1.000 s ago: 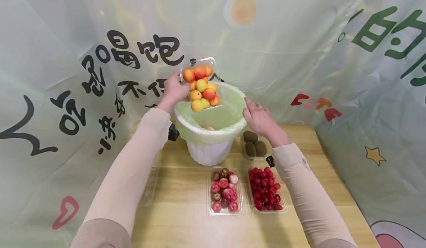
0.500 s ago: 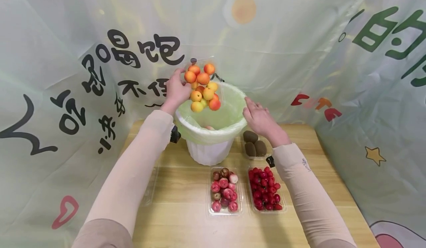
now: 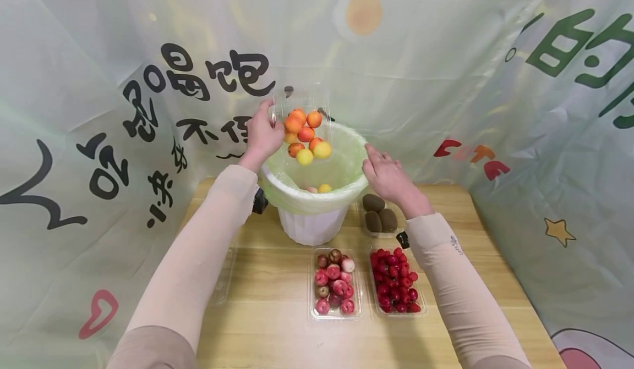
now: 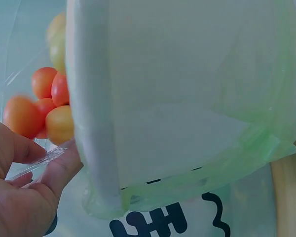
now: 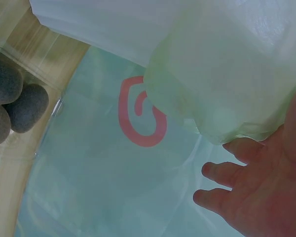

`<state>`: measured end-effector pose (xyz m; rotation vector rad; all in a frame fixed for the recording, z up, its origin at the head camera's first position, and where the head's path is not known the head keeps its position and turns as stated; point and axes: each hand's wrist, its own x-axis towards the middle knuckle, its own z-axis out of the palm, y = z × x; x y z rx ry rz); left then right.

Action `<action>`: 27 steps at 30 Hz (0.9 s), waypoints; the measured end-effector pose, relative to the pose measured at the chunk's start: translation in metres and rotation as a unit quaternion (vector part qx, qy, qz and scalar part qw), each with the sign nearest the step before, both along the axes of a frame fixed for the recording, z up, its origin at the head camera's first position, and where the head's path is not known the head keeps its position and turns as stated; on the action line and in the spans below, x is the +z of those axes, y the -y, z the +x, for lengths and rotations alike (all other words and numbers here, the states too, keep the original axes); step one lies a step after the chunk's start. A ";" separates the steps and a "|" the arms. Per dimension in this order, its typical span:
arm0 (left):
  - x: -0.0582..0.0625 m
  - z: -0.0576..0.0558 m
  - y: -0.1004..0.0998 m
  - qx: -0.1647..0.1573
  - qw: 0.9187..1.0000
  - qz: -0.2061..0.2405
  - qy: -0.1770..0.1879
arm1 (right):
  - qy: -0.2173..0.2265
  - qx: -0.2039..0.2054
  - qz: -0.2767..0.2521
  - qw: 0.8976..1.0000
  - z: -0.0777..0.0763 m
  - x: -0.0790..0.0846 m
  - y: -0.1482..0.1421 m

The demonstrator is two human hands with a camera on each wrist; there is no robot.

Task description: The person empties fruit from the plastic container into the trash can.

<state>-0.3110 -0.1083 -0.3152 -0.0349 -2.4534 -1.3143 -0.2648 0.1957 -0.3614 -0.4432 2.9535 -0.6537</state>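
Note:
My left hand (image 3: 264, 133) pinches the edge of a clear plastic box (image 3: 301, 97), which is tipped steeply over a lined bin. Orange and yellow apricot-like fruits (image 3: 306, 133) are bunched toward its lower end, some at the lip. Thumb and fingers grip the box's rim in the left wrist view. The white bin (image 3: 313, 226) has a pale green bag (image 3: 346, 163) folded over its rim; a yellow fruit (image 3: 324, 188) and something pinkish lie inside. My right hand (image 3: 388, 177) rests against the bin's right rim, fingers extended and spread along the bag in the right wrist view.
In front of the bin stand a box of plum-like fruits (image 3: 334, 287) and a box of small red fruits (image 3: 394, 282). Kiwis (image 3: 380, 215) sit in a box right of the bin. Another clear box (image 3: 224, 278) is partly behind my left arm. Printed cloth walls surround the wooden table (image 3: 277, 314).
The clear box has tipped more steeply, and its fruits have slid down toward the lower end. A yellow fruit now shows inside the bin. My right hand has stayed at the rim.

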 end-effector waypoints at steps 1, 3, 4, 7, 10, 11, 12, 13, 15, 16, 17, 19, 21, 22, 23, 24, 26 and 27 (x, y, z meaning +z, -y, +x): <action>-0.001 0.000 0.000 -0.002 1.000 0.000 0.000 | 0.000 0.000 0.001 1.000 0.000 0.000 0.000; -0.002 0.000 0.001 -0.002 1.000 -0.002 -0.004 | 0.000 -0.001 0.002 1.000 0.000 0.000 0.000; -0.003 0.000 0.001 -0.002 1.000 -0.003 -0.005 | 0.000 -0.001 0.002 1.000 0.000 0.000 0.000; -0.004 0.000 0.002 -0.001 1.000 -0.003 -0.013 | 0.001 -0.001 0.001 1.000 0.000 0.000 0.000; -0.004 0.001 0.003 -0.003 1.000 0.000 -0.018 | 0.001 -0.003 -0.003 1.000 0.000 0.000 0.000; -0.004 0.001 0.003 -0.004 1.000 0.001 -0.021 | 0.001 -0.004 -0.005 1.000 0.000 0.000 0.001; -0.004 0.001 0.003 -0.006 1.000 0.003 -0.024 | 0.001 -0.005 -0.007 1.000 0.000 0.000 0.001; -0.004 0.002 0.002 -0.008 1.000 0.005 -0.026 | 0.000 -0.005 -0.008 1.000 0.000 0.000 0.001; -0.004 0.003 0.002 -0.011 0.999 0.006 -0.032 | 0.001 -0.005 -0.008 1.000 0.000 0.000 0.001; -0.004 0.003 0.002 -0.012 0.999 0.006 -0.035 | 0.000 -0.006 -0.008 1.000 0.000 0.000 0.001; -0.005 0.003 0.001 -0.014 0.999 0.006 -0.038 | 0.001 -0.005 -0.008 1.000 0.000 0.000 0.001; -0.004 0.004 0.001 -0.014 0.999 0.004 -0.045 | 0.000 -0.004 -0.006 1.000 0.000 0.001 0.001; -0.004 0.005 0.000 -0.015 0.999 0.002 -0.053 | 0.000 -0.006 -0.005 1.000 0.000 0.000 0.001; -0.004 0.005 -0.001 -0.014 0.998 -0.001 -0.058 | 0.000 -0.006 -0.004 1.000 0.000 0.000 0.001; -0.005 0.005 -0.001 -0.015 0.998 -0.002 -0.062 | 0.001 -0.005 -0.003 1.000 0.000 0.001 0.001; -0.005 0.005 -0.002 -0.016 0.998 -0.004 -0.066 | 0.001 -0.005 -0.003 1.000 0.000 0.001 0.001; -0.005 0.005 -0.002 -0.017 0.997 -0.006 -0.074 | 0.002 -0.006 -0.003 1.000 0.000 0.001 0.001; -0.005 0.005 -0.002 -0.017 0.997 -0.006 -0.076 | 0.002 -0.006 -0.003 1.000 0.001 0.001 0.001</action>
